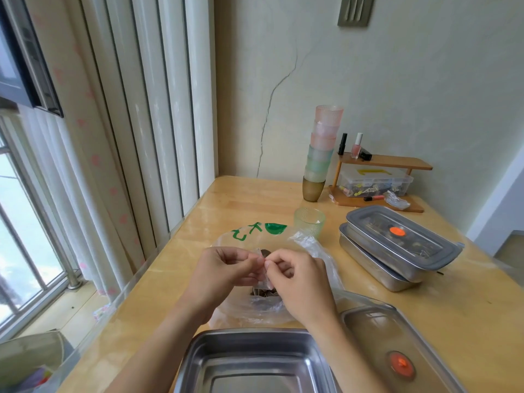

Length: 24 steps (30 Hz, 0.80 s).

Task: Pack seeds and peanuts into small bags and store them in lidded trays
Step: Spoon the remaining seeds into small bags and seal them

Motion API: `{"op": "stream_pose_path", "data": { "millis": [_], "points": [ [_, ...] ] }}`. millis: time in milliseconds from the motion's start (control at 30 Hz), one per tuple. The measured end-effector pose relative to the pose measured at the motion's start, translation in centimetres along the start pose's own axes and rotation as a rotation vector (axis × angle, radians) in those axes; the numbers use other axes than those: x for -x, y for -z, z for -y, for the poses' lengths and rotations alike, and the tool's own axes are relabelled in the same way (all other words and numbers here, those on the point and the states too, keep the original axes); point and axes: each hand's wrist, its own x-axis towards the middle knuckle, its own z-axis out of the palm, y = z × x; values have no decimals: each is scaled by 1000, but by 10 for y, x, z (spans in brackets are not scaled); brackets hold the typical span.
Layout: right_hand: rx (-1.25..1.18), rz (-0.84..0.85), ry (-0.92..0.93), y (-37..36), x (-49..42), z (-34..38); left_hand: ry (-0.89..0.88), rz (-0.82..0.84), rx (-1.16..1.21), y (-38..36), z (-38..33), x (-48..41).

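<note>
- Biggest first: the wooden counter (226, 199) carries everything, tucked into the corner by the window.
- Right under us sits an open steel tray (249, 334). A loose lid (377, 336) with an orange plug lies just beside it on our right.
- Further right, two lidded trays (402, 239) are stacked and closed, so we'd guess those are done.
- The big plastic bag (255, 236) with green print lies between the open tray and a green cup (309, 222).
- Our left hand (224, 268) and right hand (300, 282) meet above that bag, fingers (255, 262) curled in tight.
- Both pinch the small bag (265, 275) at its top. We reckon we're working the seal, but opening or closing, can't tell.
- Dark seeds (263, 293) show just below. If it's filled, next we press the strip shut, then carry it to the open tray.
</note>
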Motion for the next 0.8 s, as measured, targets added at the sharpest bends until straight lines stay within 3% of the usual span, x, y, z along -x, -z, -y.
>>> {"op": "stream_pose_path", "data": {
  "millis": [133,300,467,667,800],
  "points": [
    [-35,-55,-69,1,1,1,-4,26,-32,1,-1,-1],
    [43,-100,-30,2,0,-1,-26,-19,-82,1,4,-2],
    [-100,102,-67,1,2,4,-67,-30,-118,2,2,-2],
    [195,-80,29,3,-2,-6,-272,-123,-605,-1,4,0],
    [205,-83,73,1,-1,-2,-409,-110,-701,4,8,-4]
  ]
}}
